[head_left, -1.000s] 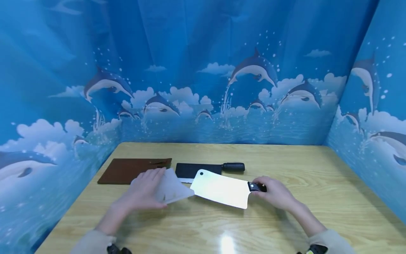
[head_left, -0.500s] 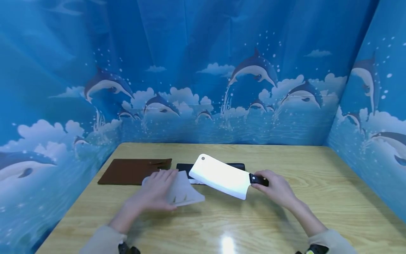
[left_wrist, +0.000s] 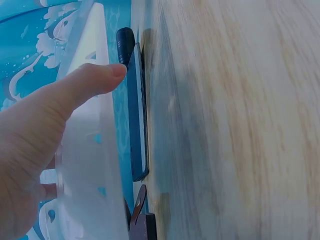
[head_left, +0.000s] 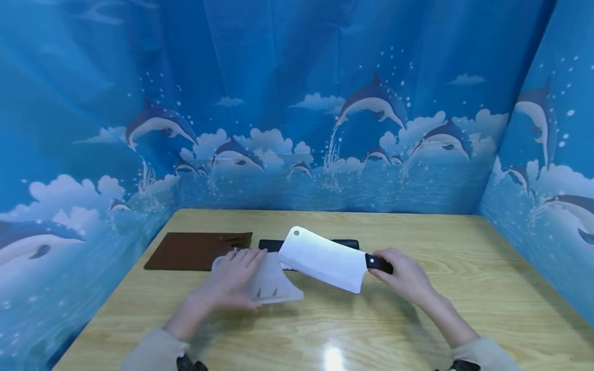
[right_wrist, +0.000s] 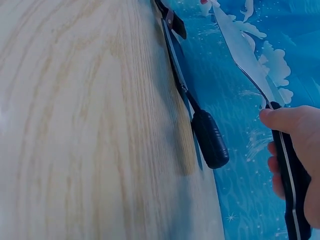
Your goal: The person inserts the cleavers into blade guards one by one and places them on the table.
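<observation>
Nearest you, your pale sleeves (head_left: 150,354) and black wrist gear (head_left: 189,364) are cut off at the lower edge. Your left hand (head_left: 235,282) pinches a flat, translucent white plastic sheath (head_left: 273,281), its left end largely hidden by that grip; two small slots (head_left: 266,292) show near the lower edge, but its inside cannot be seen. Your right hand (head_left: 402,270) is curled round the black riveted handle (head_left: 377,264) of a broad, silvery steel cleaver (head_left: 322,261), raised above the desk (head_left: 408,335), tilted, with a round hole near its upper corner. Whether cleaver and sheath touch is unclear. Beyond, on the desk, a black-bladed cleaver (head_left: 347,243) with a ridged black handle lies partly hidden. To its left lies a flat, brown, leather-like case (head_left: 185,252) with a strap (left_wrist: 142,199); its contents cannot be made out. A blue dolphin-print backdrop (head_left: 278,72) stands behind.
</observation>
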Available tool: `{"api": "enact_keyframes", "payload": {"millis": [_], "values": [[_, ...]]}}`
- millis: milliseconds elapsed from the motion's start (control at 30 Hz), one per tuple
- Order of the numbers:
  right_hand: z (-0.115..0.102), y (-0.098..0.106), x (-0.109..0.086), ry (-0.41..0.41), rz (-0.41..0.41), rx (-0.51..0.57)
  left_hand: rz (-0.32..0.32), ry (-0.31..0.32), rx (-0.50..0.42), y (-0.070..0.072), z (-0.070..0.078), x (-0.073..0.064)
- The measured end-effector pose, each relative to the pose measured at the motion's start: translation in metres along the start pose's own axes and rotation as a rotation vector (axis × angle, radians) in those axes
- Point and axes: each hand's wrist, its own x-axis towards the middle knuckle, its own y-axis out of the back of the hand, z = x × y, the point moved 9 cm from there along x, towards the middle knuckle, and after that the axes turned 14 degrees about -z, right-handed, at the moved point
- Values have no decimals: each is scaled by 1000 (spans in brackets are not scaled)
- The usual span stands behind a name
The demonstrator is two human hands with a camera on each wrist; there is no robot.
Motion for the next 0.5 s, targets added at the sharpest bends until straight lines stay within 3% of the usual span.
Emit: {"api": "enact_keyframes", "payload": {"millis": [267, 500], "values": [[-16, 6, -4, 96, 127, -245, 0, 30, -39, -2, 1, 3], [-26, 5, -12, 235, 234, -314, 45, 19, 2, -3, 4, 3]]}}
